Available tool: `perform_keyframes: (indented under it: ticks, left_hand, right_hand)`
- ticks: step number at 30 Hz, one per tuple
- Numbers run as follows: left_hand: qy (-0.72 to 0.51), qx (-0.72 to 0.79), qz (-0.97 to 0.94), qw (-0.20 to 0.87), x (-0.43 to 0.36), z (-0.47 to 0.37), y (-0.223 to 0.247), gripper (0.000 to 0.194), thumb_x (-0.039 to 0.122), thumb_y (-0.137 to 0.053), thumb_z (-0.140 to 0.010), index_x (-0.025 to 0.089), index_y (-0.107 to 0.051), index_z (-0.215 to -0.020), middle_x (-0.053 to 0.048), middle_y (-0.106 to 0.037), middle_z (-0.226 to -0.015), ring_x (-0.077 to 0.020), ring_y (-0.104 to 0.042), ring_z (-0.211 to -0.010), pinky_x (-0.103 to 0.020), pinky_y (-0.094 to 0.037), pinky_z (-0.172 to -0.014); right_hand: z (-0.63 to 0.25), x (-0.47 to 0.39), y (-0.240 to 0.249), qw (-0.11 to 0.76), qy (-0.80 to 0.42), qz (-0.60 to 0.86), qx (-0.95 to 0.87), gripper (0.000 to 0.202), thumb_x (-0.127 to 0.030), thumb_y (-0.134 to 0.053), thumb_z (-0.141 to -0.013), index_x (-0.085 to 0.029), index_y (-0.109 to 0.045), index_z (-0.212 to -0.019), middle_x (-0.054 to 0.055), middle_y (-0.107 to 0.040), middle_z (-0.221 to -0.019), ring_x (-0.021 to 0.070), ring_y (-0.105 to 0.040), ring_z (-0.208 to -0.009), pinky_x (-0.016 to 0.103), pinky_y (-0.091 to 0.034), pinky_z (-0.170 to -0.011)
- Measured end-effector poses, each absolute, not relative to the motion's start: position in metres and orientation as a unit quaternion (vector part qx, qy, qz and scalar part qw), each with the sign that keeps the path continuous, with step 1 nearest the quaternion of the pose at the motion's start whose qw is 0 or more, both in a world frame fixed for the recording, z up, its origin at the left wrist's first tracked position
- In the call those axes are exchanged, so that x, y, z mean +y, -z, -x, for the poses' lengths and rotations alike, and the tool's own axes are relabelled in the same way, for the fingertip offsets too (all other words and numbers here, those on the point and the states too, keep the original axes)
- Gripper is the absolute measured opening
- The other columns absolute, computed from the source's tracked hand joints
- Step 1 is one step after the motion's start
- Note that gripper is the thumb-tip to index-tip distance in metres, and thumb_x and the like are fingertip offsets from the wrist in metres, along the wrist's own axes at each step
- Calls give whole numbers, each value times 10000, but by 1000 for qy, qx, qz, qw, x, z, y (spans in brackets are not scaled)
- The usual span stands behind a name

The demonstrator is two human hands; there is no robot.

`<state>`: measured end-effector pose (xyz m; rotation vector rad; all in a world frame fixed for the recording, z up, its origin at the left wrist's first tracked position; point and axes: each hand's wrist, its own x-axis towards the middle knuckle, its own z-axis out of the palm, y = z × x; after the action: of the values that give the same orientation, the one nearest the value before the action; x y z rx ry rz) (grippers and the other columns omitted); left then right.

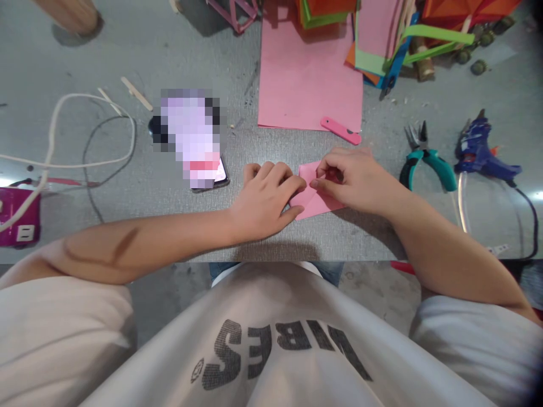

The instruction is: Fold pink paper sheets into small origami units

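Observation:
A small folded piece of pink paper lies on the grey table near its front edge, between my hands. My left hand rests at its left side, fingers bent and thumb on the near edge, holding the paper down. At the right, my right hand pinches the paper's upper part between thumb and index finger. Part of the paper is hidden beneath both hands. Just beyond my right hand, a pink box cutter lies across the corner of a large pink sheet.
A phone, partly pixelated, lies left of my hands. Teal-handled pliers and a blue glue gun are at the right. White cable loops at the left by a magenta power strip. Coloured paper pieces stand at the back.

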<state>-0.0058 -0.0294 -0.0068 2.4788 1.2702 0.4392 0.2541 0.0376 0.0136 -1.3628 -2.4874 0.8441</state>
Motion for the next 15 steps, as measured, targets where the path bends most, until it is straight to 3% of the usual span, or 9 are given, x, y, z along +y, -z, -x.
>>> perform_keyframes:
  ticks: [7,15]
  left_hand:
    - [-169,386,-906,54,-29,15,12,343,492,-627,-1149,227,-803,-1278,-117,-753,-1156,-310,-649,-1053,-523,-378,-980]
    - [-186,378,-904,78,-26,18,14,296,469,-687,-1129,215,-824,-1193,-82,-768,-1064,-257,-693,-945,-463,-405,-924]
  right_hand:
    - [-250,33,-17,82,-270,478,-832,209,-429,-713,-1010,-265,-670,-888,50,-750,-966,271,-677,-884,515,-431,-965]
    - [-248,31,-18,84,-267,480,-831,134,-330,-712,-952,-256,-648,-860,51,-715,-933,267,-666,-866,472,-408,-876]
